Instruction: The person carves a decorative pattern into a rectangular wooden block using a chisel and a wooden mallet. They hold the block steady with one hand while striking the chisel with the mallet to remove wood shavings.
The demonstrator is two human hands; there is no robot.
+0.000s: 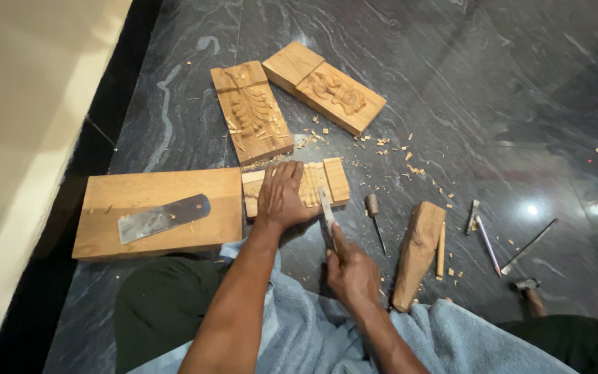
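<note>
The floor (451,83) is dark grey stone with pale swirls, and it is shiny. A cream wall (15,138) runs along the 9 o'clock side, with a black strip at its foot. A pale blue towel (313,332) lies over the person's lap at 6 o'clock.

The biggest piece of wood is a plain flat board (153,208) at 9 o'clock. A flat metal blade (162,217) lies on top of it. At 12 o'clock two carved wooden blocks lie side by side: one with a leaf pattern (250,111) and one with a figure carved in it (327,86). A chunky wooden mallet (418,253) lies at 3 o'clock. Past it, farther toward 3 o'clock, lie thin metal chisels (484,235) and a small hammer (524,285). One more chisel with a wooden top (375,218) lies between the mallet and the hands. Small wood chips (382,149) are all over the floor near the blocks.

In the middle is the small carved block (320,181). The left hand (282,197) lies flat and open on its left half, pressing it down. The right hand (351,273) is at 5 o'clock from the block, closed around a chisel (327,211). The chisel points up toward 12 o'clock, and its tip sits at the block's near edge, just beside the left hand's thumb.
</note>
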